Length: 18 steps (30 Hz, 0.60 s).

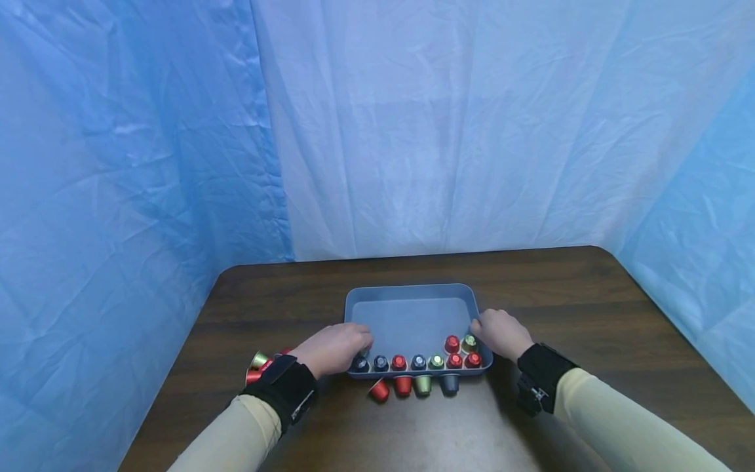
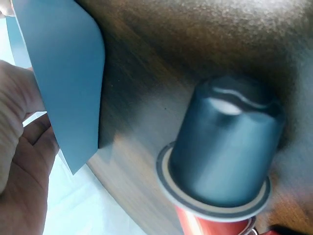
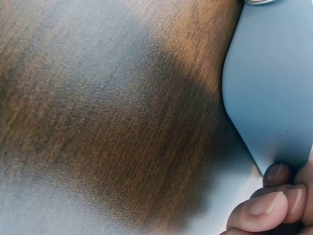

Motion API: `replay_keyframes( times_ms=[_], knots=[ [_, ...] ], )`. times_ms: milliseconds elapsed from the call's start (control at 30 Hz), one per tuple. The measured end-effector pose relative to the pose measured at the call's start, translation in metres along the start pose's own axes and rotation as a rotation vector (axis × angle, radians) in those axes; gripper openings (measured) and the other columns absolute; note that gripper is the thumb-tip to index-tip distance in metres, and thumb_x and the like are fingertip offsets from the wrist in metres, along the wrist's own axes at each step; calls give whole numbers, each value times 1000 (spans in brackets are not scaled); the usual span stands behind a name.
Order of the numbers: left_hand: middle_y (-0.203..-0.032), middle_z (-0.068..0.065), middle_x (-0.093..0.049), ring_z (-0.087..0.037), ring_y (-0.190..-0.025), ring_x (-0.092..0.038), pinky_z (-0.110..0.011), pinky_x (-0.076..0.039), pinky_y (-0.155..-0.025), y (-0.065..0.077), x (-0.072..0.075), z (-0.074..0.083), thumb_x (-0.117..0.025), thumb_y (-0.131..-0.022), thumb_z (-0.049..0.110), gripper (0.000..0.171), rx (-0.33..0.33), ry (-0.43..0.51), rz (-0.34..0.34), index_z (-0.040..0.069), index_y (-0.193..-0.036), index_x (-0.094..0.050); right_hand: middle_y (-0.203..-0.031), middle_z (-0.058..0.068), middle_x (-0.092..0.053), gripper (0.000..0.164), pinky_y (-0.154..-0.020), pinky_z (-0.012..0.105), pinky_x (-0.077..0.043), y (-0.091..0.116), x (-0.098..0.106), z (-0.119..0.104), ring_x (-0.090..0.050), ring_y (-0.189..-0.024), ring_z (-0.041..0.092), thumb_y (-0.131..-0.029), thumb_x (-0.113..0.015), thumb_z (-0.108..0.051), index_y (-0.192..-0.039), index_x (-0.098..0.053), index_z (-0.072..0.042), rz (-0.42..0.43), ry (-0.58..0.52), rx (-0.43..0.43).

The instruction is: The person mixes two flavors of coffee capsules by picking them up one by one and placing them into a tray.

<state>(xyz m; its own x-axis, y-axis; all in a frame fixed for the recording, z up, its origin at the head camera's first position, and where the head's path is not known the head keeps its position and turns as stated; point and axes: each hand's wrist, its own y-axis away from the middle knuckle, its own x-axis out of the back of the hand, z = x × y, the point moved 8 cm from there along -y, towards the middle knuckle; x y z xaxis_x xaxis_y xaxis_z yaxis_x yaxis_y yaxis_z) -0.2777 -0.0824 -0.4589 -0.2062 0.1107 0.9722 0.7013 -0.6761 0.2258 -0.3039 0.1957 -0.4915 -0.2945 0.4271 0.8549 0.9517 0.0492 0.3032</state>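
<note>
Green capsule (image 1: 258,360) and red capsules (image 1: 253,376): lay on the table (image 1: 590,295) outside the left wrist, presumably for easy reach. Left hand (image 1: 336,349): reached over the left wall of the tray (image 1: 407,321), thumb and fingers past the rim; the tips were hidden, so what they pinched, if anything, could not be told. Tray, blue-grey: sat between both hands, its raised walls likely meant to contain. Row of seven capsules (image 1: 398,362): ran along the near wall inside, from beneath the left hand towards the right, apparently narrow ends up, the broad rims giving steadier footing. Four loose capsules (image 1: 403,387): lay before that wall, between the wrists, the leftmost askew. Red-and-green pair (image 1: 452,344): stood behind the row's right end, green nearest the right hand (image 1: 503,333). Right hand: fingers curled, bunched at the right rim; whether gripping could not be told.
</note>
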Motion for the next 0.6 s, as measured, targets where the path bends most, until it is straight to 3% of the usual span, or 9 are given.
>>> replay_keyframes(
  times_ms=[367, 600],
  knots=[
    [-94, 7, -64, -9, -88, -59, -29, -56, -89, 0, -1, -1, -86, -83, 12, 31, 8, 14, 7, 19, -110, -73, -66, 7, -53, 34, -56, 30, -40, -1, 0, 1, -54, -60, 21, -102, -52, -24, -76, -65, -7, 5, 7, 13],
    [-116, 3, -67, -14, -107, -62, -36, -53, -101, 4, -1, -2, -85, -84, 11, 42, 27, 38, -2, 21, -122, -73, -66, 7, -52, 35, -56, 30, -40, -1, 0, 1, -54, -60, 21, -102, -52, -25, -75, -64, -7, 6, 7, 12]
  ],
)
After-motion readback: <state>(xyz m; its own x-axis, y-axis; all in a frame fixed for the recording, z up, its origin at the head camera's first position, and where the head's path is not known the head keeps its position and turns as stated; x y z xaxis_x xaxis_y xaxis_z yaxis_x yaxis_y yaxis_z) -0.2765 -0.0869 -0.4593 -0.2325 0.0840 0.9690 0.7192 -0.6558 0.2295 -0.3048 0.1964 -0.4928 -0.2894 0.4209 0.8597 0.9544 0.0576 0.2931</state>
